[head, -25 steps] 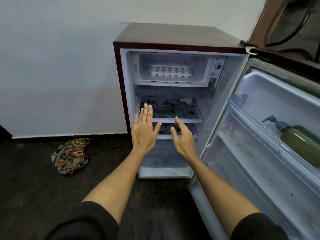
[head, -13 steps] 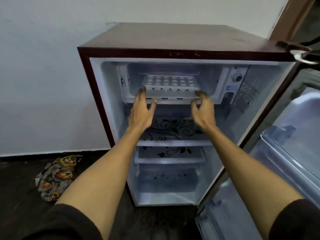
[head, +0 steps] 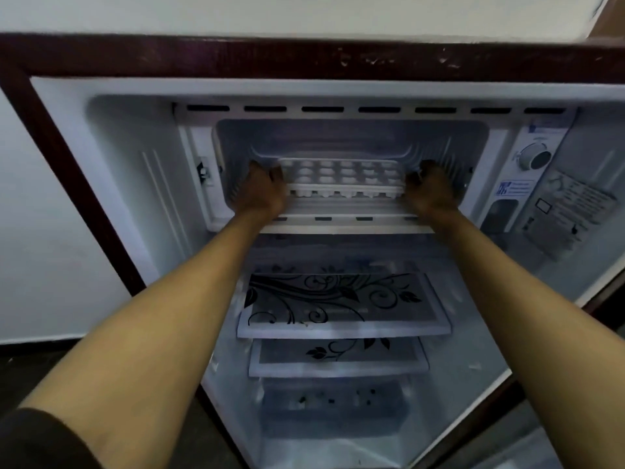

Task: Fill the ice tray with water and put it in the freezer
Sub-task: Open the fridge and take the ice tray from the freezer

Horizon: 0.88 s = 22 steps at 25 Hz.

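The ice tray (head: pixel 345 179) sits in the freezer compartment (head: pixel 351 140) at the upper centre of the frame, with the left hand (head: pixel 262 189) gripping its left end and the right hand (head: pixel 429 191) curled at its right end, though that hold is too dark to confirm. Whether the cells hold water I cannot tell. Judging from this, the tray is best kept level, both ends moving together, clear of the compartment lip.

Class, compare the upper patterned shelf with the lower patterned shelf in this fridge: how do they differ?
The upper patterned shelf shows a broad black floral scroll; the lower patterned shelf shows only a few leaves and a curl. The upper one sticks out further forward and hides most of the lower one. Both are pale-edged, level and bare.
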Available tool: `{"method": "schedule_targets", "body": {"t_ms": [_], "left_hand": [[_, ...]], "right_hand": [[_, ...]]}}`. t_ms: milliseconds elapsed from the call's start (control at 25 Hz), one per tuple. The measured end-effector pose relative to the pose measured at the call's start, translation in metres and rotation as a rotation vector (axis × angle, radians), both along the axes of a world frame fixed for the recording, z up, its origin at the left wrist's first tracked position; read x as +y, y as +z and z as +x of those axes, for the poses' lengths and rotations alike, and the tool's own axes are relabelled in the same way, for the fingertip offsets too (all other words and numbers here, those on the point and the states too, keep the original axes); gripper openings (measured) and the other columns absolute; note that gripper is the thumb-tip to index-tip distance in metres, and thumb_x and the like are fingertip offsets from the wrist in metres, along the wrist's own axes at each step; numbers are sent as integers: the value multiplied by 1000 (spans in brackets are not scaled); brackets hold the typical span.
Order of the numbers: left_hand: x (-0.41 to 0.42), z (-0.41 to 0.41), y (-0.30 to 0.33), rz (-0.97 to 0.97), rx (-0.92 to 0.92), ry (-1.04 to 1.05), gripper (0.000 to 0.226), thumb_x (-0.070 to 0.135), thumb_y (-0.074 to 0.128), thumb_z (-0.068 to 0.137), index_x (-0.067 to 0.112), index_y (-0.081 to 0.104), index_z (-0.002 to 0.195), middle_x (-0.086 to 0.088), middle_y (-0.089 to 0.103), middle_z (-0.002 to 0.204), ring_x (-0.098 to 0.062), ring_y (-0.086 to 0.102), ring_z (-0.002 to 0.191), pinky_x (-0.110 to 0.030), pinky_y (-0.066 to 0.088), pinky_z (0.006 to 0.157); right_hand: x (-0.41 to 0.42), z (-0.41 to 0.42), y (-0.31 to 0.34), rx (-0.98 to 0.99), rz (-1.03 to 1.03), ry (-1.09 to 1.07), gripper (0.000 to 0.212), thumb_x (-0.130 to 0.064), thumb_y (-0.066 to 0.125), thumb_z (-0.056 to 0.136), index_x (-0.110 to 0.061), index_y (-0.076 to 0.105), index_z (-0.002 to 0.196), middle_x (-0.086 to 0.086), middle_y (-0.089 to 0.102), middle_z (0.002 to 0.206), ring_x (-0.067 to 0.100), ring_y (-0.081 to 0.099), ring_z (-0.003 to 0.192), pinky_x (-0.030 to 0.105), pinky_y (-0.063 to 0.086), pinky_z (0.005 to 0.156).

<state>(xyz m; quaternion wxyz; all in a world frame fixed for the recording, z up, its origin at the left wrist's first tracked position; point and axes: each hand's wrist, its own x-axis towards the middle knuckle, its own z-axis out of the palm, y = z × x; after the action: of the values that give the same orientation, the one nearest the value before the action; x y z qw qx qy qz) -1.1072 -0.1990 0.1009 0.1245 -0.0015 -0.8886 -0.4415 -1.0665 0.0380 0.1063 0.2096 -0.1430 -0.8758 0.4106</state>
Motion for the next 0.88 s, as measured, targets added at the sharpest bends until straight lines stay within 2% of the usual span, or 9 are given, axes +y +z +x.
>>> {"method": "schedule_targets", "body": {"t_ms": [80,200,240,320,400,480,640,800,880], "left_hand": [[6,-1,3,-15,-87,23,46,27,26,101,0,35,137,-15,52,131,-32,50,117,-35,38,95],[6,0,5,-8,-109,14,38,15,33,97,-1,45,128,-16,49,135,-32,47,122,-34,37,100],[3,1,7,6,-124,9,40,12,34,96,-1,42,132,-16,46,139,-33,44,126,-34,36,103],[-2,4,13,51,-147,-1,44,8,34,95,-4,37,137,-19,42,142,-35,41,128,-37,34,106],[-7,14,17,111,-145,-3,44,3,33,94,-6,37,137,-23,43,140,-36,43,127,-37,36,104],[-13,29,20,191,-114,-11,43,1,32,93,-4,40,136,-20,47,138,-33,46,123,-31,39,99],[-31,86,29,348,-84,30,34,-5,31,90,-7,55,115,-12,60,104,-21,57,79,-12,43,57],[-58,164,24,598,-239,60,28,-1,44,91,1,62,111,-9,68,92,-24,64,83,-29,52,73],[-72,214,21,714,-299,3,23,-1,48,92,13,66,95,1,68,82,-11,66,75,-19,53,64]], "right_hand": [[3,-6,-1,-49,-3,-3,23,-10,38,99,3,56,105,19,59,105,32,55,105,23,36,72],[3,-9,3,-70,-68,2,33,-3,40,95,-6,46,63,8,47,69,22,49,80,26,32,50],[3,-8,4,-59,-117,-5,30,1,40,94,-2,50,65,9,49,70,21,47,79,21,35,46],[0,-1,5,-43,-185,-15,21,5,44,91,18,61,90,21,61,90,21,49,82,10,40,46],[-3,10,7,-10,-232,-7,28,4,49,90,23,54,111,33,60,115,26,56,91,18,51,65],[-9,26,12,1,-261,-20,31,1,54,90,13,56,118,21,60,123,29,57,109,24,48,87],[-25,90,27,13,-349,5,36,-1,59,89,5,53,125,9,58,118,24,56,105,17,41,77],[-42,175,27,-58,-472,56,45,2,62,87,5,48,130,12,59,118,17,54,98,22,45,77],[-50,220,20,-102,-490,86,49,3,63,86,3,47,132,8,58,114,17,55,100,18,48,72]]}}
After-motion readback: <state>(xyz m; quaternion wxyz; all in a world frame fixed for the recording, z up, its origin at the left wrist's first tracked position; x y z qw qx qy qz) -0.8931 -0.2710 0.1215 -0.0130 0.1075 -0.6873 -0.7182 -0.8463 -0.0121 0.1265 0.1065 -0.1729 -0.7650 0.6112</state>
